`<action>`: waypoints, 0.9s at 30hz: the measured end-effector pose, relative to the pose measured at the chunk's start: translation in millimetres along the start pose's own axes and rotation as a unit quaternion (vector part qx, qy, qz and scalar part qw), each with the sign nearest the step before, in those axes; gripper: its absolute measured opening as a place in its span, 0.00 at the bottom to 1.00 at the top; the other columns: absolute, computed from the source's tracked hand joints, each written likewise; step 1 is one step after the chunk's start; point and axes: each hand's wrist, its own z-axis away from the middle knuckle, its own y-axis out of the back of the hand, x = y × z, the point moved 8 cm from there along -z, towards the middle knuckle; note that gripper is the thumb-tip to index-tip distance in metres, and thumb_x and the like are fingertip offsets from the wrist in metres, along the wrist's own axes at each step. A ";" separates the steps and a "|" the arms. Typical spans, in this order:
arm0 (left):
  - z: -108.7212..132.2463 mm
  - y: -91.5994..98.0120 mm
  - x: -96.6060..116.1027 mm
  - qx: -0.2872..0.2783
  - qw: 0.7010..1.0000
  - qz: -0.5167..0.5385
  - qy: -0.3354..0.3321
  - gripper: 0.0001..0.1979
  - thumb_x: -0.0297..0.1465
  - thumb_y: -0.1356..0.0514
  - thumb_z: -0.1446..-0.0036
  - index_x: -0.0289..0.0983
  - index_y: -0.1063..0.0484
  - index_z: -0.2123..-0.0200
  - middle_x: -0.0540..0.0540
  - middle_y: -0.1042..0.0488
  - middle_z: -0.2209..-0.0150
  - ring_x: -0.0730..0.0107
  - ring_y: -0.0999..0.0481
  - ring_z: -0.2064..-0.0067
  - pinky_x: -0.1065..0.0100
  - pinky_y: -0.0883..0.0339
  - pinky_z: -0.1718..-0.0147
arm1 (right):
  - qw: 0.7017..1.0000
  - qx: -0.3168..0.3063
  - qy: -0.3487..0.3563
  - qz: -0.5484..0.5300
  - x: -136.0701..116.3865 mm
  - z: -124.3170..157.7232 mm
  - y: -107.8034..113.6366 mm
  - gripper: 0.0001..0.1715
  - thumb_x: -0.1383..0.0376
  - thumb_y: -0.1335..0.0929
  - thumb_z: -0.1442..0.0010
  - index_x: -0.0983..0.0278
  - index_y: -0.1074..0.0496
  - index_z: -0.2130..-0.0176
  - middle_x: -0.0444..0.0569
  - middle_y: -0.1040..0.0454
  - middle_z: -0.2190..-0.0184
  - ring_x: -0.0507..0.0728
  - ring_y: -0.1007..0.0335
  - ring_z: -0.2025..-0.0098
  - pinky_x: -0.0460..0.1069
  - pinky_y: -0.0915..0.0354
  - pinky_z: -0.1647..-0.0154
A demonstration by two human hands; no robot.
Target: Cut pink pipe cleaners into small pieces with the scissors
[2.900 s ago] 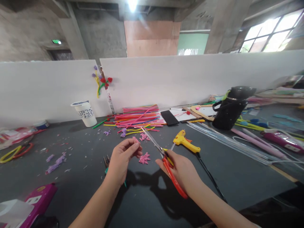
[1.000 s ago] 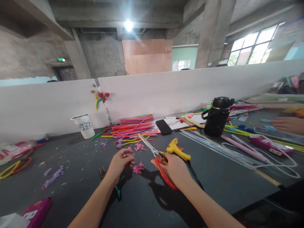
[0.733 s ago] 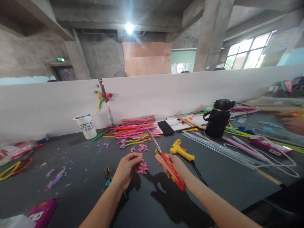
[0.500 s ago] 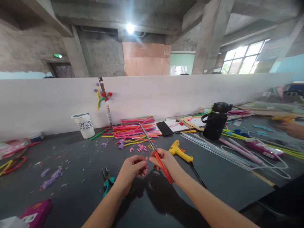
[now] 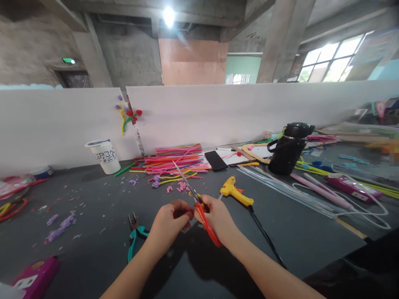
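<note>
My right hand (image 5: 215, 214) is wrapped around a pair of scissors (image 5: 205, 222) with red handles. The blades look closed and point up and away, over the pipe cleaners. My left hand (image 5: 174, 218) is closed in a pinch beside it, fingertips close to the right hand's; whatever sits between them is too small and covered to make out. Beyond the hands lie short pink cut pieces (image 5: 183, 187) and a pile of pink, red and orange pipe cleaners (image 5: 174, 160). Teal-handled pliers (image 5: 133, 238) rest left of my left forearm.
A yellow glue gun (image 5: 237, 192) with a black cord lies right of my hands. Behind are a black phone (image 5: 215, 160), a white cup (image 5: 104, 155) and a black flask (image 5: 288, 149). Purple fuzzy pieces (image 5: 62, 227) lie left. Another person's hand shows at the far right edge.
The camera view has shifted, so the table things appear displaced. My hands have come closer together, and the pink bit seen at my left fingertips is now hidden. The scissors stay in my right hand.
</note>
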 end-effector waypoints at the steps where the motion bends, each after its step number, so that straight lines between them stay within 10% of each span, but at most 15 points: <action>1: 1.1 -1.2 0.6 0.003 1.000 -0.005 0.000 0.02 0.28 0.43 0.58 0.36 0.32 0.77 0.53 0.33 0.83 0.75 0.35 0.81 0.73 0.41 0.79 | 1.000 0.001 0.001 0.005 0.0 0.7 0.1 0.03 0.69 0.38 0.60 0.63 0.41 0.80 0.35 0.45 0.87 0.46 0.48 0.84 0.41 0.50 0.83; 18: 4.1 28.0 10.5 0.105 0.970 0.216 -0.026 0.07 0.32 0.40 0.56 0.35 0.32 0.73 0.51 0.30 0.76 0.76 0.32 0.76 0.74 0.38 0.75 | 0.978 -0.055 0.071 0.190 -14.9 24.8 21.1 0.14 0.58 0.35 0.51 0.61 0.39 0.65 0.40 0.36 0.76 0.49 0.44 0.76 0.44 0.48 0.76; 27: 9.4 32.5 21.5 0.121 0.955 0.267 -0.053 0.03 0.29 0.40 0.55 0.35 0.30 0.75 0.52 0.31 0.78 0.79 0.33 0.77 0.76 0.39 0.76 | 0.900 -0.011 0.151 0.408 -13.1 33.0 23.6 0.15 0.55 0.39 0.47 0.63 0.36 0.65 0.45 0.34 0.78 0.53 0.38 0.77 0.46 0.51 0.76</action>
